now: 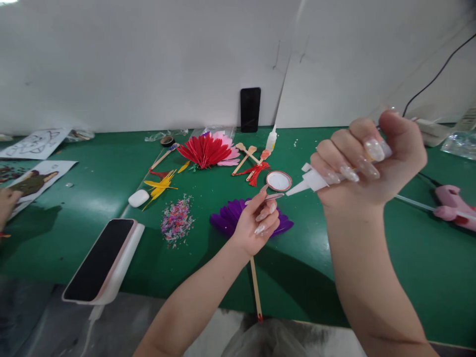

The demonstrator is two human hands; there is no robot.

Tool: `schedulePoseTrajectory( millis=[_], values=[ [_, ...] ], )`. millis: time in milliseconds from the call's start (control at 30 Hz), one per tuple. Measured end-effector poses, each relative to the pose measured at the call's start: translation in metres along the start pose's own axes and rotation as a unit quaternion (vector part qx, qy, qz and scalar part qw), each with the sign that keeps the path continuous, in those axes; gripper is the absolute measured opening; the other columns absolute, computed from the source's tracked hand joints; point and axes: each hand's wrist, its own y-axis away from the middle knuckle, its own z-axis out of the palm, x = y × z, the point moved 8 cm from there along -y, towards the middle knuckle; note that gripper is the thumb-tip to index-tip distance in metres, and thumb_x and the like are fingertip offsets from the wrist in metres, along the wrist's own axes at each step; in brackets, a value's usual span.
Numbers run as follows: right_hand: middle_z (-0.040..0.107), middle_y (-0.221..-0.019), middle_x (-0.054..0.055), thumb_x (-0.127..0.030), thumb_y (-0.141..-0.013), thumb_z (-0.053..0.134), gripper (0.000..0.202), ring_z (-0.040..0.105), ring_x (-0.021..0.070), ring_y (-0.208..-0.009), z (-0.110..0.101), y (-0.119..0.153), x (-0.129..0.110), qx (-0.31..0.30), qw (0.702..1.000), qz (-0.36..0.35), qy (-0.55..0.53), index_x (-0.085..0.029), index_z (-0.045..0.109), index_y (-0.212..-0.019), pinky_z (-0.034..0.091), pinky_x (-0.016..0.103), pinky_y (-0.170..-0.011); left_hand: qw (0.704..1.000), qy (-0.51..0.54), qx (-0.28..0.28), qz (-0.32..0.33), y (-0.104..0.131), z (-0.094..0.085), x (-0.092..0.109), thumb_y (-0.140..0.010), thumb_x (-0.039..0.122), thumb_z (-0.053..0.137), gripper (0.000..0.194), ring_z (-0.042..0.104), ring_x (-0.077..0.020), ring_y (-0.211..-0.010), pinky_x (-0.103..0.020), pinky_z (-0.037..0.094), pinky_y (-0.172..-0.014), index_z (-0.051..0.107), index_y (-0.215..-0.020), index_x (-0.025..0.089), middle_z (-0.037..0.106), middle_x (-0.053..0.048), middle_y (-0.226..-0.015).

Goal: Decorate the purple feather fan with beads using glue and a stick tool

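Purple feathers make up the one fan (225,220) lying beneath my left hand (256,223), its single wooden handle (256,290) running toward me to the front edge of the tabletop (427,277). My left thumb and fingers are bent close together; I cannot tell whether a small piece sits between them. My right hand (366,166) is wrapped around one white bottle (316,180), raised and tilted, its nozzle tip just beside my left fingertips. Behind them I count one round white dish (278,181), a second bottle (272,140) standing farther back, one bunch of red feathers (205,151) and one pink bunch (232,159) partly behind it. There are two phones: one upright phone (250,110) leaning on the wall, one lying phone (100,260) at the front edge on the left. One heap of coloured flakes (177,220) leaves a narrow green strip before the purple feathers. Wider room stretches right of my right forearm, below one pink glue gun (451,206). At the left edge of my view, one hand of another person (5,203) touches a paper sheet (61,171).
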Motion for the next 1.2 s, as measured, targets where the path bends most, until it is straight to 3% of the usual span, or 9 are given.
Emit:
schedulePoseTrajectory(
  millis=[167, 400, 567, 733, 1200],
  values=[
    [0.018, -0.025, -0.008, -0.029, -0.068, 0.06, 0.044, 0.025, 0.0063, -0.025, 0.001, 0.0, 0.003, -0.023, 1.0, 0.01, 0.01, -0.021, 0.027, -0.039, 0.023, 0.019, -0.023, 1.0, -0.004, 0.01, -0.004, 0.0, -0.002, 0.0, -0.093, 0.027, 0.037, 0.036, 0.021, -0.0019, -0.029, -0.016, 0.021, -0.029, 0.048, -0.061, 0.012, 0.026, 0.008, -0.044],
    [0.021, -0.025, -0.008, -0.029, -0.066, 0.058, 0.043, 0.03, 0.0051, -0.025, -0.003, -0.001, 0.006, -0.001, 1.0, 0.017, 0.009, -0.02, 0.025, -0.041, 0.026, 0.017, -0.024, 1.0, 0.011, -0.017, -0.002, 0.0, 0.004, 0.0, -0.093, 0.025, 0.035, 0.039, 0.022, -0.0019, -0.028, -0.015, 0.021, -0.029, 0.046, -0.058, 0.012, 0.027, 0.007, -0.043],
    [0.017, -0.025, -0.009, -0.029, -0.062, 0.059, 0.05, 0.03, 0.0043, -0.024, -0.007, -0.003, 0.007, 0.012, 1.0, 0.024, 0.009, -0.019, 0.014, -0.043, 0.025, 0.016, -0.025, 1.0, 0.017, -0.006, -0.002, 0.0, 0.004, 0.0, -0.093, 0.023, 0.036, 0.038, 0.023, -0.0016, -0.027, -0.015, 0.02, -0.028, 0.047, -0.059, 0.012, 0.028, 0.007, -0.042],
    [0.01, -0.025, -0.01, -0.032, -0.068, 0.053, 0.052, 0.023, 0.0044, -0.022, -0.011, -0.006, 0.012, 0.019, 0.999, 0.038, -0.008, -0.02, 0.008, -0.046, 0.02, 0.016, -0.024, 1.0, 0.003, 0.002, -0.011, 0.0, 0.002, -0.001, -0.094, 0.026, 0.034, 0.044, 0.024, -0.0014, -0.027, -0.014, 0.022, -0.029, 0.048, -0.055, 0.011, 0.024, 0.008, -0.04],
    [0.013, -0.024, -0.01, -0.032, -0.064, 0.055, 0.05, 0.021, 0.005, -0.024, -0.009, -0.005, 0.012, 0.006, 0.999, 0.045, -0.003, -0.021, 0.011, -0.045, 0.023, 0.018, -0.025, 1.0, 0.009, 0.011, -0.016, -0.001, 0.001, -0.001, -0.095, 0.028, 0.03, 0.046, 0.022, -0.0019, -0.027, -0.014, 0.024, -0.028, 0.051, -0.058, 0.01, 0.024, 0.008, -0.041]
  ],
)
